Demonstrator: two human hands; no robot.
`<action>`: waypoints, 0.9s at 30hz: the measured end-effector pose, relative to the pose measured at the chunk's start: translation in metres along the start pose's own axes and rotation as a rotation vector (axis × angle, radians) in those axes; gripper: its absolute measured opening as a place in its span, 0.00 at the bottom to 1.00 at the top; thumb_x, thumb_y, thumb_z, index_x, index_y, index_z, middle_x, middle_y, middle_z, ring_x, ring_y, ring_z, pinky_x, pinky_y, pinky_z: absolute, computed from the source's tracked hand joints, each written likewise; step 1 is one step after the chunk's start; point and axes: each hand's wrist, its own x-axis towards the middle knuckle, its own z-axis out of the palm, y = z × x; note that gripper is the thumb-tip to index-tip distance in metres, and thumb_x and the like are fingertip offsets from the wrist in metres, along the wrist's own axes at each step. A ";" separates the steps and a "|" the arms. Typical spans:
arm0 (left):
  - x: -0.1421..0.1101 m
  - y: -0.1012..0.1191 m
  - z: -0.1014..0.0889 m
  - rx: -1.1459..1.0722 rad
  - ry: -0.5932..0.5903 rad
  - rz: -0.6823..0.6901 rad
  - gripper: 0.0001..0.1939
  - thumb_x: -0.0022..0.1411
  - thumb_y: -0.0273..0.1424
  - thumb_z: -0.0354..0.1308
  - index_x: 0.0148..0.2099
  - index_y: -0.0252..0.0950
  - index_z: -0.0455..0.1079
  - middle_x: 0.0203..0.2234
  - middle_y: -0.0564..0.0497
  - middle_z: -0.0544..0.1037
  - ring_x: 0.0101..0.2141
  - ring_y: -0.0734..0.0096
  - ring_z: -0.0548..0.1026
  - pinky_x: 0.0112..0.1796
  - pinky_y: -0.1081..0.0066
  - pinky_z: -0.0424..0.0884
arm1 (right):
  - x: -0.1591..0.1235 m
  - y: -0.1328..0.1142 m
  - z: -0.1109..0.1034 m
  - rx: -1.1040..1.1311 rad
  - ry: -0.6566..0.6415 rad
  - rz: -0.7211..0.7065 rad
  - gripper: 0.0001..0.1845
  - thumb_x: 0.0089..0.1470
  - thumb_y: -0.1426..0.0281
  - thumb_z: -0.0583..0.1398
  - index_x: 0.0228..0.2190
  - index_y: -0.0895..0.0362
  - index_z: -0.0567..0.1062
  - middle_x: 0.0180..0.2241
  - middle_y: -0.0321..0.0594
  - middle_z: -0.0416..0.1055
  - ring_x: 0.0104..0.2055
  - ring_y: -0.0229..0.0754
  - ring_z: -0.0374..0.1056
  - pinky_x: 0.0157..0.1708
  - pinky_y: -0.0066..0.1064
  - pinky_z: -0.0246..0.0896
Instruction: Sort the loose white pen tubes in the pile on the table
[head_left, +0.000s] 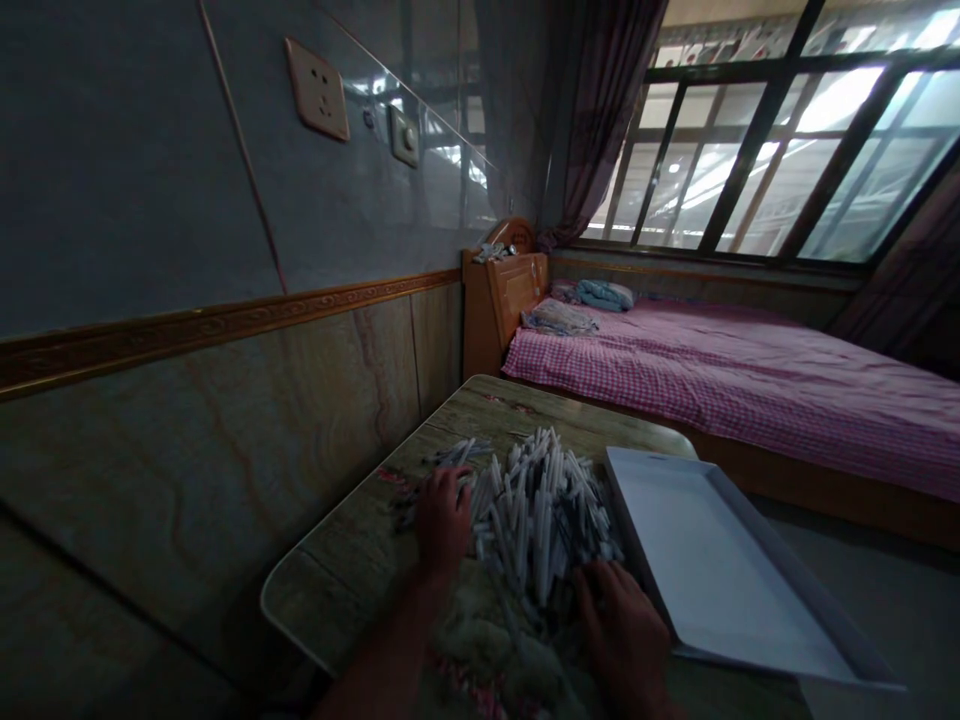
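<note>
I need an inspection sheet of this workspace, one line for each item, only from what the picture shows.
Surface: beige patterned table top with rounded corners.
Things: heap of slim white tubes; shallow white rectangular tray beside it, reaching past the table edge.
Clutter: small dark scraps left of the heap.
Hands: left hand touches the heap's left side; right hand is at its near side, against the tray.
Cables: nothing seen.
Surroundings: cream wall socket plate; pink checked bed; large curtained window.
</note>
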 end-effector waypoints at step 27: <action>0.007 -0.013 -0.014 0.219 -0.056 -0.162 0.08 0.62 0.32 0.55 0.39 0.37 0.74 0.43 0.41 0.76 0.48 0.51 0.70 0.48 0.54 0.65 | 0.005 -0.004 -0.005 0.044 0.027 0.004 0.19 0.66 0.58 0.50 0.30 0.51 0.75 0.29 0.37 0.73 0.31 0.41 0.70 0.32 0.31 0.58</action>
